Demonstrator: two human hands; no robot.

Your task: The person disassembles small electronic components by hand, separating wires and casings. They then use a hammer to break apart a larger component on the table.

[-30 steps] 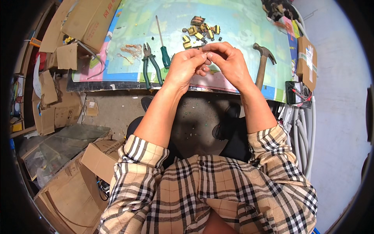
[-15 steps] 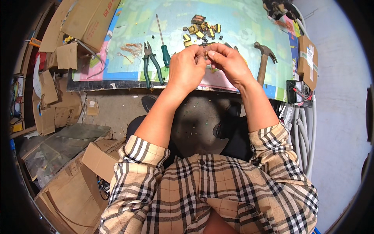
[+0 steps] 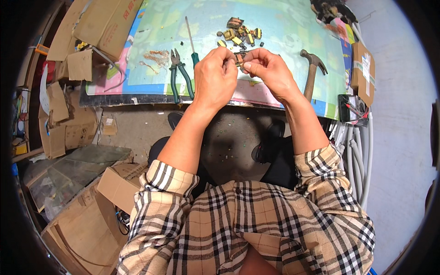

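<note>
Eyes on the head cam. The small copper-coloured part [image 3: 239,58] is over the near side of the desk [image 3: 293,20], between the two hands. Right hand [image 3: 268,71]: thumb and forefinger nearly closed, pinching the part's right side; other fingers curled under. Left hand [image 3: 215,75]: fingers bent inward, back toward me, tips right at the part's left side. Thumb is hidden, so I can't tell if it grips or just touches.

Just past the hands I have a loose pile of yellow and black pieces [image 3: 237,40], with a dark brown wound block [image 3: 235,22] at its far end. Left of the left hand: green-handled screwdriver [image 3: 195,57], handle partly behind the hand, shaft pointing away. Next to it, green-handled pliers [image 3: 176,61], jaws pointing away, slightly parted. Further left, a thin tangle of copper wire [image 3: 157,57]. Right of the right hand, well apart, a claw hammer [image 3: 312,73] lies head away, wooden handle toward the near edge.
</note>
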